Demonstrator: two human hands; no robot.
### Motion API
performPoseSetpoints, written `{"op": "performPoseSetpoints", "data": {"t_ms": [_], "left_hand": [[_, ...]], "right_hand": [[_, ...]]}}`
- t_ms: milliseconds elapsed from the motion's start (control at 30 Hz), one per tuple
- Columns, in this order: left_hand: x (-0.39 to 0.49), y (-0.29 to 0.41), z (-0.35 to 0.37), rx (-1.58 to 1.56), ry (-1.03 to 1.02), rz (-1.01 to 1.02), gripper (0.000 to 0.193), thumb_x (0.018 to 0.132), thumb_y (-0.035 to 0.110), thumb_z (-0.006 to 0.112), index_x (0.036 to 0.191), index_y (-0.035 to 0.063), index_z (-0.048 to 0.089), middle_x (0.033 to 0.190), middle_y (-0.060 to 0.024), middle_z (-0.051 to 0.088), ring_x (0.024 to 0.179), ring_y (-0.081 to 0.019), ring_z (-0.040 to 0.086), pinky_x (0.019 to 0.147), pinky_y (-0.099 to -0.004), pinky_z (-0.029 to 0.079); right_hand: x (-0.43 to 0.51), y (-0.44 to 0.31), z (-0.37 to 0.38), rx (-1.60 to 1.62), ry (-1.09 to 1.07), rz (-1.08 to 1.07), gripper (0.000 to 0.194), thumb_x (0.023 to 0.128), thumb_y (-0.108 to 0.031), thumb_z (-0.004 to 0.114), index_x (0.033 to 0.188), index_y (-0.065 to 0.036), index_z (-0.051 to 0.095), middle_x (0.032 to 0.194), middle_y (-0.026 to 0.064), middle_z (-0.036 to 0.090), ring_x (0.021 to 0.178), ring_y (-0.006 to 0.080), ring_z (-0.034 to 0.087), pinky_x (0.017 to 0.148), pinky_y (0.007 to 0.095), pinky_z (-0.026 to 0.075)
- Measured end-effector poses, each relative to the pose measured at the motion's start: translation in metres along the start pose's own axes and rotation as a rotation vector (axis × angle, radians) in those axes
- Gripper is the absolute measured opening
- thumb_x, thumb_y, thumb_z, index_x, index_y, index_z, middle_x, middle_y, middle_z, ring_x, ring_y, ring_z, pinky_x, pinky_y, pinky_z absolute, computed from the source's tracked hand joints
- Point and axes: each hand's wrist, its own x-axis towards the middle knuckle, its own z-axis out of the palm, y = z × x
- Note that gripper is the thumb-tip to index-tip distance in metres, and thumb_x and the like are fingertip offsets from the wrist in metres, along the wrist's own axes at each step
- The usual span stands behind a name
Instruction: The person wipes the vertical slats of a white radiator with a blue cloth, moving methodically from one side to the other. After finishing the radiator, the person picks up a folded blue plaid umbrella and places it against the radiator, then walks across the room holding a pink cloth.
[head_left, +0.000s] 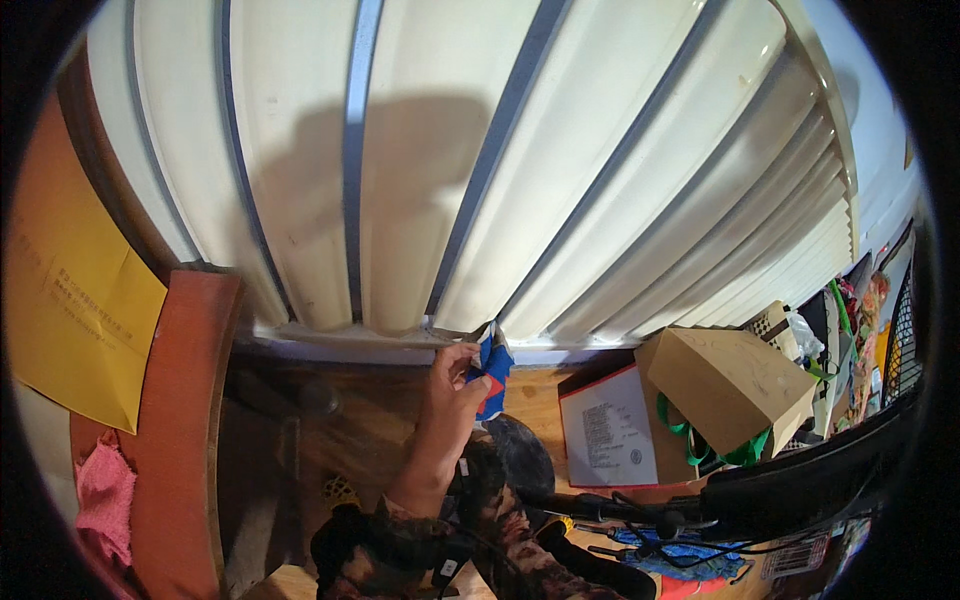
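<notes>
My left hand (454, 386) reaches up from the lower middle. Its thumb and fingers are closed on a crumpled blue and red cloth or wrapper (493, 375) with a pale edge. The piece touches the foot of a large cream slatted panel (420, 225), near the panel's bottom rail. Dark gaps run between the slats, and a broad shadow falls across them. My right hand cannot be seen. Camouflage-patterned clothing shows below the left hand.
At left, a yellow printed envelope (90, 322) and a pink cloth (106, 499) lie on a reddish-brown surface (180, 450). Cardboard boxes (727, 382) with green straps stand at right. A black bar with cables (787, 472) crosses the lower right, above blue folded umbrellas (675, 551).
</notes>
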Motion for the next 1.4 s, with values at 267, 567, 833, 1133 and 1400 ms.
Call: {"op": "performPoseSetpoints", "data": {"t_ms": [267, 567, 833, 1133, 1400], "left_hand": [[0.003, -0.017, -0.023, 0.437, -0.03, 0.1, 0.041, 0.076, 0.007, 0.071, 0.114, -0.001, 0.057, 0.093, -0.0123, 0.067, 0.08, -0.0166, 0.063, 0.072, -0.0322, 0.052], [-0.006, 0.021, -0.06, 0.988, -0.199, 0.099, 0.034, 0.069, 0.015, 0.075, 0.097, -0.0013, 0.065, 0.08, -0.0195, 0.065, 0.077, -0.0311, 0.064, 0.072, -0.0404, 0.05], [-0.012, 0.045, -0.082, 1.03, -0.18, 0.106, 0.043, 0.065, 0.014, 0.075, 0.106, 0.0014, 0.066, 0.089, -0.0226, 0.067, 0.087, -0.0375, 0.066, 0.079, -0.0413, 0.05], [-0.011, 0.024, -0.092, 1.162, -0.29, 0.101, 0.033, 0.073, 0.018, 0.071, 0.101, 0.0026, 0.062, 0.092, -0.0254, 0.065, 0.091, -0.0433, 0.062, 0.079, -0.0483, 0.049], [0.001, -0.04, -0.029, 1.33, -0.116, 0.338, 0.017, 0.084, 0.011, 0.058, 0.096, -0.0005, 0.058, 0.082, -0.0236, 0.066, 0.08, -0.0446, 0.065, 0.071, -0.0514, 0.051]], "right_hand": [[0.012, -0.011, 0.005, 0.022, -0.064, 0.003, 0.049, 0.095, -0.048, 0.047, 0.12, -0.008, 0.056, 0.107, 0.0098, 0.062, 0.09, 0.0263, 0.062, 0.078, 0.0422, 0.053], [0.024, -0.036, 0.058, 0.133, -0.039, -0.128, 0.01, 0.095, -0.011, 0.057, 0.099, -0.004, 0.062, 0.084, 0.0048, 0.066, 0.071, 0.0176, 0.064, 0.064, 0.033, 0.056], [0.026, -0.03, 0.066, -0.152, 0.08, -0.184, 0.014, 0.089, -0.004, 0.062, 0.103, -0.001, 0.063, 0.098, 0.0061, 0.067, 0.085, 0.0155, 0.064, 0.075, 0.0291, 0.054], [0.015, -0.035, 0.042, -1.805, 0.132, -0.701, 0.026, 0.085, -0.02, 0.058, 0.101, -0.001, 0.064, 0.095, 0.0214, 0.066, 0.082, 0.0423, 0.063, 0.076, 0.0498, 0.05], [-0.111, 0.013, 0.009, -1.442, 0.181, -0.256, 0.032, 0.089, -0.03, 0.056, 0.103, -0.002, 0.065, 0.093, 0.0226, 0.066, 0.085, 0.0438, 0.063, 0.071, 0.0492, 0.049]]}}
